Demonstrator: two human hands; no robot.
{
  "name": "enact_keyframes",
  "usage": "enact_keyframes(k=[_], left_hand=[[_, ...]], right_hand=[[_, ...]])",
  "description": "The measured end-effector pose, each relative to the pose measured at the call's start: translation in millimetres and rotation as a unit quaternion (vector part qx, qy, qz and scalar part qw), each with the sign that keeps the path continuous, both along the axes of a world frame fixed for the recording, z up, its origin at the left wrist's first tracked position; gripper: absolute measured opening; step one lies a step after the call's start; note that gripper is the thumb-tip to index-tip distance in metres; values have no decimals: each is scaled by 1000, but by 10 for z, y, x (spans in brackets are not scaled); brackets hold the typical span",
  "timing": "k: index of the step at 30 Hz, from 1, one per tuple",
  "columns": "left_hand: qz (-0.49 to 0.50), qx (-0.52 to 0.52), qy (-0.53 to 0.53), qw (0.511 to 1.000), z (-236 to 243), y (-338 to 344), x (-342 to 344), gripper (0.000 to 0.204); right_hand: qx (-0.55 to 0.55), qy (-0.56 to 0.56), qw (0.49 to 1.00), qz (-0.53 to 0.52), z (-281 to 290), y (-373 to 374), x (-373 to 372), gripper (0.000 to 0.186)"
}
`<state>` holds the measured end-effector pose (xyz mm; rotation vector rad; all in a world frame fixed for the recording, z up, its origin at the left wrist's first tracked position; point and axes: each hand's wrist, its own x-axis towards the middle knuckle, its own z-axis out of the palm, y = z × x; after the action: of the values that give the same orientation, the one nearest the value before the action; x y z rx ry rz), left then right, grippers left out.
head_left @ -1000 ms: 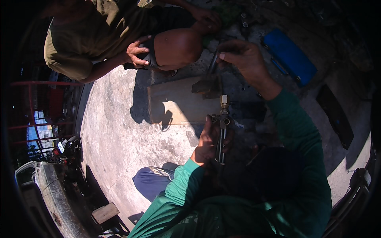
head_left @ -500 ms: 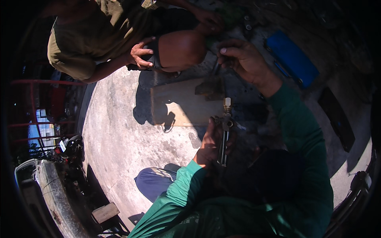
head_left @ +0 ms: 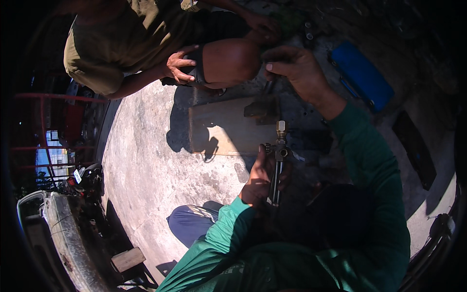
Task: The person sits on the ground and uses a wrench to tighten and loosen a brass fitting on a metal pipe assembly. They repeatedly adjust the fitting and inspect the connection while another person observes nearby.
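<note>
My left hand is closed around a metal fitting with a brass hex nut on its upper end, side ports and slim steel tubes running down. It is held upright in front of my body. My right hand is raised farther off, thumb and fingers pinched together near a co-worker's knee. Whatever lies in that pinch, if anything, is too dark to make out. Below and beyond the fitting, a dark block rests on a flat board on the concrete.
The co-worker crouches at the upper left, one hand on the knee. On the right are a blue case and a dark plank. A wooden block and a worn metal piece sit at the lower left, near a red railing.
The surroundings have shifted slightly rightward in view. My right hand stays raised, its fingers turned a little. My left hand keeps hold of the metal fitting in nearly the same place.
</note>
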<state>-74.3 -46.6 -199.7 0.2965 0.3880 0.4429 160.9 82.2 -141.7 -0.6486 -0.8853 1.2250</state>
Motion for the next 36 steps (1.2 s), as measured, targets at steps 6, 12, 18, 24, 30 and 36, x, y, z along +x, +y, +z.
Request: enact_keyframes(k=[6,12,18,24,30,36], left_hand=[[-17,1,-31,999,-41,22,-45,75],[-17,-8,-29,999,-18,18,-69,76],[4,-5,-1,1000,-25,157,-81,83],[38,-18,3,999,-14,168,-137,84],[42,-18,-18,999,-55,222,-135,85],[43,-19,4,999,-96,235,-67,75]], right_hand=[[28,-35,999,-16,3,16,-50,22],[45,-44,998,-18,-29,17,-82,21],[18,-112,992,-55,-68,-38,6,20],[-24,-53,996,-72,-339,-264,42,17],[-93,-60,990,-90,-584,-574,94,17],[-155,-109,964,-184,-1146,-652,591,17]])
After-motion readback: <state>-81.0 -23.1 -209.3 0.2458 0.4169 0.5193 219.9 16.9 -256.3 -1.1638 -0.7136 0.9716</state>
